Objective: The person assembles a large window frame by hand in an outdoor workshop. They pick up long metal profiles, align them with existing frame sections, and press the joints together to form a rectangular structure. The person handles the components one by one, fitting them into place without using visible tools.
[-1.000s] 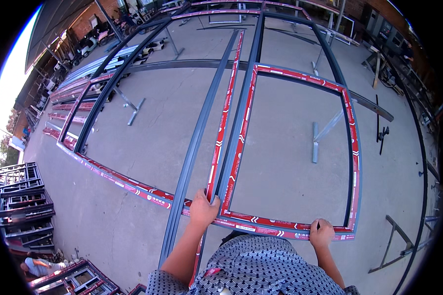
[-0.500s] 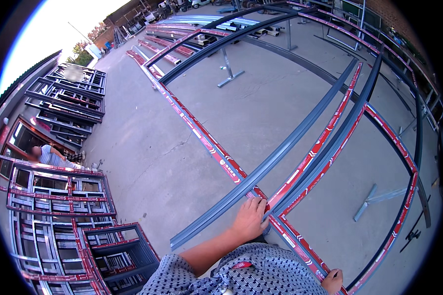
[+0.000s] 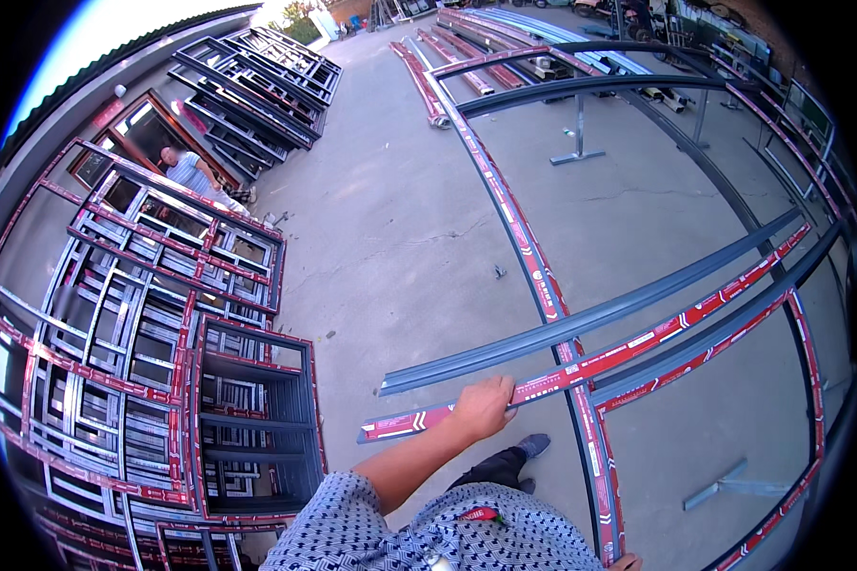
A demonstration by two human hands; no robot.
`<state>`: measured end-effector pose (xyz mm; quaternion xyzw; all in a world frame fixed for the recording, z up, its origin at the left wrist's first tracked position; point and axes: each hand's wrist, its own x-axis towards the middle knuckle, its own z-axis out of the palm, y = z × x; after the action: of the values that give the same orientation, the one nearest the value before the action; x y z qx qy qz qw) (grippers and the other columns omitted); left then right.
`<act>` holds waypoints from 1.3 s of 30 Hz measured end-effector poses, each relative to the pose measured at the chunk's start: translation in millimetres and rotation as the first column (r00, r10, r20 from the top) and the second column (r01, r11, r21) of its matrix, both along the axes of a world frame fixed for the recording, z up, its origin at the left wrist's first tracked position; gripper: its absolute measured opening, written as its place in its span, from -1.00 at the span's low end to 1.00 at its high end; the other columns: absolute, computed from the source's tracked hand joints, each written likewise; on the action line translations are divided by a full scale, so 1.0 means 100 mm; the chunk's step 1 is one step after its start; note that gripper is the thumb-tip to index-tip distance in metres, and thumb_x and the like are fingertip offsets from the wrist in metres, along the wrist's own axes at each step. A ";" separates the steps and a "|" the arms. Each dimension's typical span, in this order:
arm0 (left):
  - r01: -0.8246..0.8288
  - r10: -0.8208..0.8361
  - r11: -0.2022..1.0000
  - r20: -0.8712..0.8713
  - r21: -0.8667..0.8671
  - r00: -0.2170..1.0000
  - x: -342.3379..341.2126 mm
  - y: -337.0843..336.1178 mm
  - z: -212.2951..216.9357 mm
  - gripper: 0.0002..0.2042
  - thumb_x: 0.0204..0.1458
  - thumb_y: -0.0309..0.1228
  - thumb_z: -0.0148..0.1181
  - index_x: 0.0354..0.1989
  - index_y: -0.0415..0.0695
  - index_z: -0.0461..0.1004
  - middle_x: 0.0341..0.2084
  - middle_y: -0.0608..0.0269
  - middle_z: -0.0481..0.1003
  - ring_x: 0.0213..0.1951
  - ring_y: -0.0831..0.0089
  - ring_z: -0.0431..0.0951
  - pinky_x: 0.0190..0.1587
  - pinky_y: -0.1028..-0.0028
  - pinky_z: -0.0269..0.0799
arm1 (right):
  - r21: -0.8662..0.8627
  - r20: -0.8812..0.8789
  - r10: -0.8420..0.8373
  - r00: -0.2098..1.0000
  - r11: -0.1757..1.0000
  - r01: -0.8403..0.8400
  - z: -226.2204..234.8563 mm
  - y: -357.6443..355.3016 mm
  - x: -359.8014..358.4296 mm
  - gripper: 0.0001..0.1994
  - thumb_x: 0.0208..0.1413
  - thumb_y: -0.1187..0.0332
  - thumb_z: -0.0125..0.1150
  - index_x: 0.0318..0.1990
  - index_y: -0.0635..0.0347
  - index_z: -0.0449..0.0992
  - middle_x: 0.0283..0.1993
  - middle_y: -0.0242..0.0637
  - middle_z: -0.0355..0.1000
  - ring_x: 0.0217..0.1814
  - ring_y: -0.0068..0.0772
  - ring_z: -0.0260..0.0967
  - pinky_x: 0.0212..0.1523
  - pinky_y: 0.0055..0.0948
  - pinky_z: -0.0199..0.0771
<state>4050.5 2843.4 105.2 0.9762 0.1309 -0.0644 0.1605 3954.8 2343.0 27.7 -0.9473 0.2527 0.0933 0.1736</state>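
Observation:
My left hand [image 3: 486, 407] is closed over a long window-frame profile [image 3: 628, 355] covered in red printed film. One end of this profile sticks out to the left past my hand, and it lies across a long red-filmed bar of a large frame [image 3: 540, 274]. Beside it, on the far side, a bare grey profile [image 3: 590, 309] crosses the same bar. My right hand [image 3: 627, 563] shows only in part at the lower edge, against the near end of the frame; its fingers are mostly cut off.
Stacked frames [image 3: 257, 381] stand along the left, with more dark frames [image 3: 257, 90] farther back. A person [image 3: 195, 176] is by a doorway there. Metal stands [image 3: 578, 152] are under the large frame. Bundled profiles [image 3: 467, 57] lie at the back. My shoe [image 3: 533, 444] is below the bar.
The view has swung left. My left hand has closed on the red-filmed profile, which has slid leftward so its end now juts out past the hand. My right hand is now mostly out of view.

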 end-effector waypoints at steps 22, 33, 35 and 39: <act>-0.085 0.076 0.996 0.207 0.034 0.975 -0.80 0.22 0.29 -0.46 0.14 -0.10 0.44 0.11 -0.29 0.51 -0.05 -0.07 0.52 0.07 -0.03 0.55 0.10 0.10 0.52 | -0.021 0.387 0.276 0.880 0.956 -0.291 0.32 0.26 0.05 -0.63 0.49 0.19 -0.03 0.04 0.36 0.55 -0.02 0.20 0.54 0.05 0.31 0.48 0.11 0.08 0.44; -0.119 0.151 0.988 0.652 -0.093 0.743 -2.34 0.80 0.45 -0.64 0.08 -0.48 0.44 0.04 -0.27 0.54 -0.05 -0.09 0.56 -0.03 -0.06 0.58 0.03 0.13 0.54 | 0.533 0.507 0.258 0.823 0.656 -0.534 0.56 2.92 0.22 -0.49 0.43 0.14 0.21 0.30 0.40 0.40 0.24 0.03 0.46 0.30 -0.08 0.42 0.38 -0.11 0.37; -0.145 0.178 0.984 0.653 -0.105 0.736 -2.67 1.07 0.42 -0.66 0.08 -0.48 0.42 0.02 -0.26 0.54 -0.06 -0.08 0.56 -0.04 -0.05 0.58 0.02 0.13 0.54 | 0.792 0.312 0.132 0.941 0.511 -0.334 0.47 3.40 0.18 -0.38 0.43 0.05 0.24 0.39 0.38 0.30 0.24 -0.02 0.45 0.29 -0.15 0.43 0.38 -0.12 0.38; -0.314 0.344 0.937 0.546 -0.151 0.764 -3.40 1.53 0.16 -0.69 0.11 -0.46 0.39 0.00 -0.24 0.54 -0.05 -0.06 0.58 -0.02 -0.03 0.59 0.04 0.13 0.55 | 0.969 0.027 0.046 0.999 0.243 -0.037 0.50 4.14 0.09 -0.25 0.39 -0.07 0.30 0.45 0.30 0.19 0.17 -0.17 0.45 0.22 -0.30 0.46 0.34 -0.12 0.42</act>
<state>3710.6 2996.7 121.3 0.9084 0.2451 0.2529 0.2255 3963.4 2757.1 77.3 -0.6466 0.1175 0.2369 0.7155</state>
